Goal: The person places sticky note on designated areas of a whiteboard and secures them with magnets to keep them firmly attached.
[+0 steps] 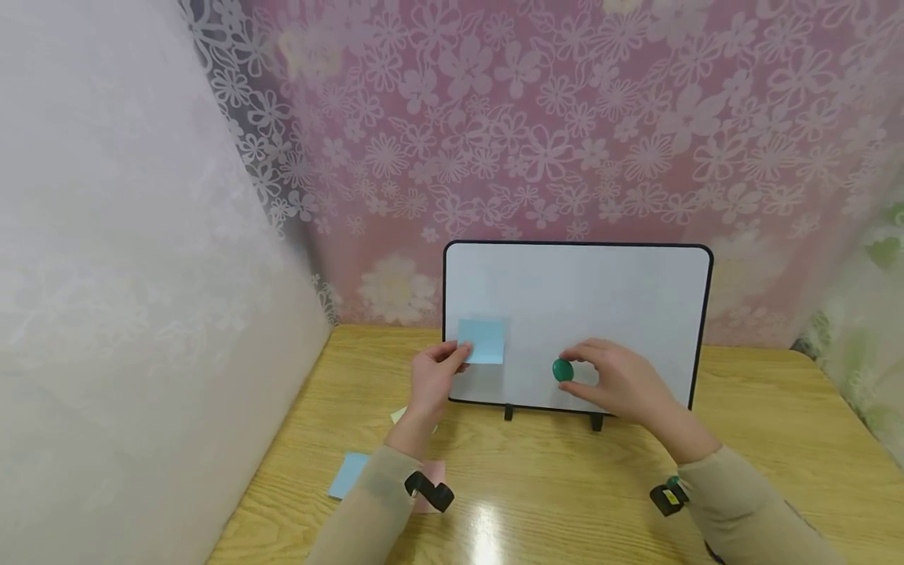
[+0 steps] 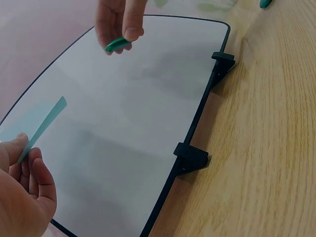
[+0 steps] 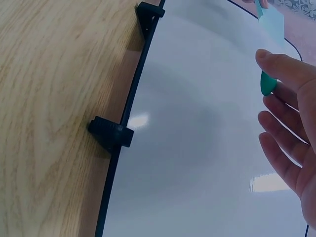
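Observation:
My left hand (image 1: 434,377) pinches a light blue sticky note (image 1: 486,341) by its lower left corner, in front of the left part of a whiteboard (image 1: 621,306). In the left wrist view the note (image 2: 47,121) tilts away from the board's surface, its near edge apart from it. Between thumb and fingertips, my right hand (image 1: 621,380) grips a round green magnet (image 1: 563,370) before the board's lower middle. The right wrist view has the magnet (image 3: 267,83) edge-on; whether it touches the board I cannot tell.
Two black feet (image 1: 508,413) hold the board up on the wooden table (image 1: 537,471). Blue (image 1: 348,475), pink (image 1: 434,473) and pale yellow (image 1: 398,414) sticky notes lie around my left forearm. Another green piece (image 2: 265,3) lies on the table to the right. A flowered curtain (image 1: 494,118) hangs behind.

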Tool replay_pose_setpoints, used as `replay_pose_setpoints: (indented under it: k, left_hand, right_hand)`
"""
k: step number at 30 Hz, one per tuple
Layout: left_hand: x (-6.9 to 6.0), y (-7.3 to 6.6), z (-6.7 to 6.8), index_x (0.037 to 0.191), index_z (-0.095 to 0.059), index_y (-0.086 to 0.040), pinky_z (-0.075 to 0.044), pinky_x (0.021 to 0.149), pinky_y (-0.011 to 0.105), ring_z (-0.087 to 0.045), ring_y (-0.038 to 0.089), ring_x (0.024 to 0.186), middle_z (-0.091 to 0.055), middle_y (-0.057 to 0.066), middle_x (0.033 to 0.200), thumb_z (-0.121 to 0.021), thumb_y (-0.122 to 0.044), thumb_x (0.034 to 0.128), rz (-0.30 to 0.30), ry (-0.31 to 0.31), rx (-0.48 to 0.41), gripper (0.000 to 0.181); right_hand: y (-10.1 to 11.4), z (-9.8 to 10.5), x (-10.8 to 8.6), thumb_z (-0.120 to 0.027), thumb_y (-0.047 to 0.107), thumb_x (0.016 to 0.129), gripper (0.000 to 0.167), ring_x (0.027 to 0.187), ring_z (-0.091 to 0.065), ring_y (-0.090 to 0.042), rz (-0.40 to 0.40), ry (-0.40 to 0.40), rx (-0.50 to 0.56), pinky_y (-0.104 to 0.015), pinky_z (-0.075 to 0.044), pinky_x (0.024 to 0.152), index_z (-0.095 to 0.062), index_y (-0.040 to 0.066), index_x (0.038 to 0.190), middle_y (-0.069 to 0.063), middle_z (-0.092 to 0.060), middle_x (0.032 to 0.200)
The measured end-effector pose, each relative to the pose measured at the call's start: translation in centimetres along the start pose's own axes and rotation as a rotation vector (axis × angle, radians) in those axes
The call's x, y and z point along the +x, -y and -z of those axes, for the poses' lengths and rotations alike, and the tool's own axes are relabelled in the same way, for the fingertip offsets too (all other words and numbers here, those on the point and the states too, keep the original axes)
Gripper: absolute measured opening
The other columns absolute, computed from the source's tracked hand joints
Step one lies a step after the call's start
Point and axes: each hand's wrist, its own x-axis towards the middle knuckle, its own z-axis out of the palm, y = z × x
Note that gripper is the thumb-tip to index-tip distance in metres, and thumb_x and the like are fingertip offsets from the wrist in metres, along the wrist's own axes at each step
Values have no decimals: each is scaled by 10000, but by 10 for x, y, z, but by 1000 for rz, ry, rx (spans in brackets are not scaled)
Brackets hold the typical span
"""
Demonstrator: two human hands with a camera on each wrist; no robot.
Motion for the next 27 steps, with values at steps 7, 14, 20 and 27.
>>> replay_pose_setpoints:
  k: [7, 14, 20, 27]
  left_hand:
    - [2, 3, -8, 1164, -783, 14, -611, 889, 382, -738, 219, 856, -743, 87, 1048, -841, -199, 967, 0, -18, 23, 296]
    - [4, 5, -17, 1146, -790, 23, -620, 879, 412, -744, 297, 882, -742, 93, 1024, -839, -184, 967, -22, -28, 23, 278]
    - [4, 7, -27, 1112, -795, 22, -623, 870, 423, -742, 322, 874, -741, 79, 982, -840, -183, 965, -40, -48, 12, 256]
    - [8, 9, -35, 1152, -791, 6, -625, 871, 379, -743, 230, 843, -739, 104, 1027, -836, -186, 970, -46, -67, -30, 268]
  right_hand:
    - [2, -3, 10, -922, 273, 879, 384, 994, -714, -262, -41, -50, 44, -441, -616, 786, -779, 110, 1196, -12, -747, 1099]
    - [2, -16, 19, -913, 278, 893, 409, 1037, -705, -257, -82, -147, 115, -417, -625, 780, -771, 105, 1234, -32, -755, 1155]
    - [3, -26, 27, -930, 211, 873, 421, 1002, -708, -281, -83, -261, 145, -440, -625, 740, -766, 92, 1241, -72, -753, 1141]
    - [8, -24, 42, -950, 212, 847, 428, 974, -704, -275, -66, -346, 135, -438, -622, 715, -769, 76, 1211, -91, -751, 1117]
